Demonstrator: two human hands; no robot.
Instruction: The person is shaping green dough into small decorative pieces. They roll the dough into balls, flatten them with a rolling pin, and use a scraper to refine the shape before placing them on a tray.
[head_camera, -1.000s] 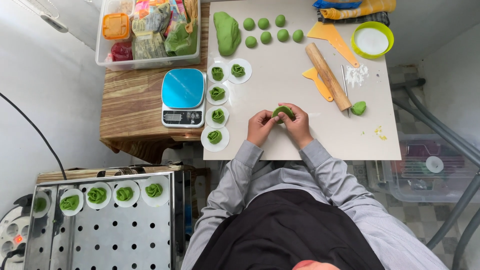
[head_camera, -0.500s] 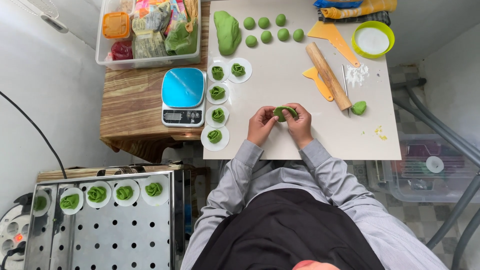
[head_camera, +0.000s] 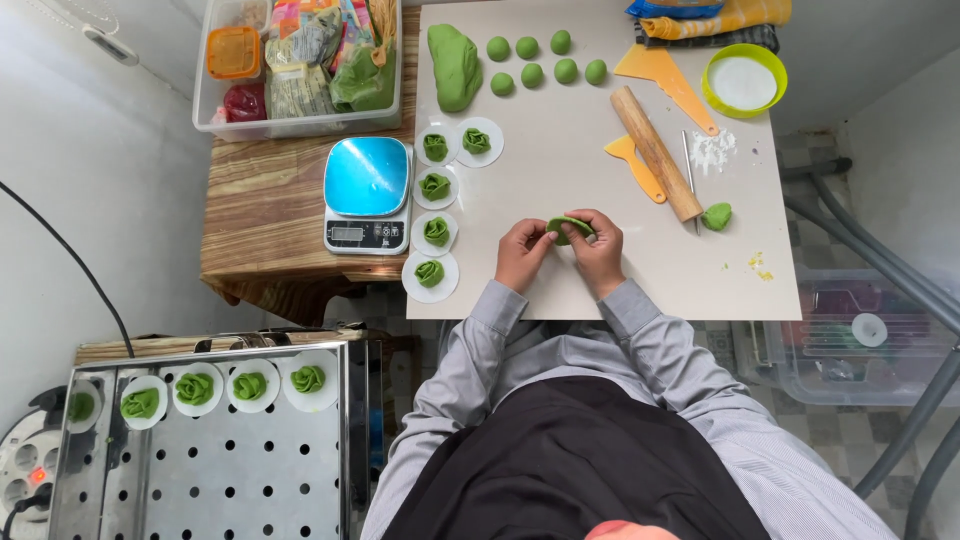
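Note:
My left hand (head_camera: 522, 252) and my right hand (head_camera: 600, 250) together pinch a small piece of green dough (head_camera: 568, 226) just above the pale work board (head_camera: 560, 150). Fingers of both hands close around its edges. To the left, several shaped green dough rosettes (head_camera: 437, 186) sit on white paper rounds in a column. At the board's far end lie a large green dough lump (head_camera: 455, 64) and several green dough balls (head_camera: 545, 58). A wooden rolling pin (head_camera: 655, 152) lies just right of my hands.
A blue kitchen scale (head_camera: 367, 192) stands on the wooden table (head_camera: 260, 220) beside a clear bin (head_camera: 300, 60) of packets. Orange scrapers (head_camera: 660, 75), a green bowl (head_camera: 743, 80) of flour and a dough scrap (head_camera: 716, 216) lie at right. A perforated steel tray (head_camera: 200, 460) holds more rosettes.
Both hands keep working the same dough piece; fingers have shifted slightly around it. Nothing else has moved.

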